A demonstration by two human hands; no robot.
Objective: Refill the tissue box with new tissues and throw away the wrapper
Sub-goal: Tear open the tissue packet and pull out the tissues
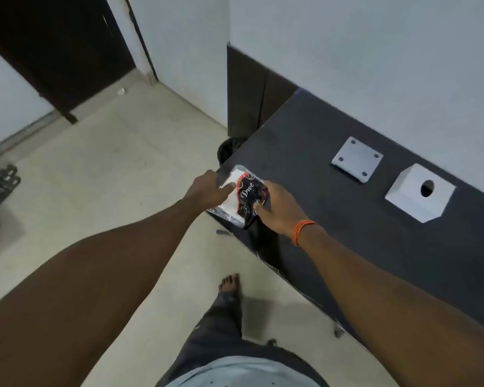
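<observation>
Both hands are on the tissue pack (242, 197), which lies at the near left corner of the dark table (347, 219), part of it jutting past the edge over the floor; the left hand (207, 188) curls round the pack's outer end with its thumb on top, and the right hand (282, 210) presses on the inner end, fingers (259, 206) bent into the printed wrapper, so both seem to be pinching the plastic, though whether they grip the film alone or the tissues beneath I cannot tell. The white tissue box (419, 192), its round hole facing up, stands well apart toward the far right of the table, and its flat white cover plate (356, 162) lies just beside it nearer the wall; a dark bin (229, 148) sits on the floor off the table's far left corner.

The likeliest trouble comes from the overhang; if the wrapper tears suddenly under opposed pulls, the stack could spill off the edge onto the floor and be spoiled for refilling. A glossy film is slippery; a weak pinch may slide rather than tear. A pull too deep could rip or crumple the top sheets. Dragging the pack inward first would lessen the risk. Later, a loose stack carried to the box may fan apart; the light wrapper could miss the bin, which is half hidden by the table.
</observation>
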